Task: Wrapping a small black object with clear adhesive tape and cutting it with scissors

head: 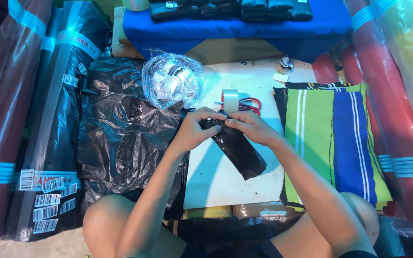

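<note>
Two hands meet over the white board: your left hand and right hand both pinch shut on the top end of one slim black plastic packet, fingers curled tight. The packet is glossy, crinkled, roughly tube-shaped, slanting down toward the board's right edge, its lower end resting on the board near the middle.

Open room: only the bare lower half of the board, below the packet. The board's left edge is crowded by a heap of black plastic bags, wrinkled and shiny. The right edge butts a folded striped cloth, green, blue and white, flat weave. At the far edge sit one roll of clear tape, standing on its rim, and one pair of red-handled scissors just behind it. At the far left corner, one clear bag of small white pieces, contents too blurred to count.

Wrapped fabric rolls line both outer sides. A blue cloth lies past the far edge.
</note>
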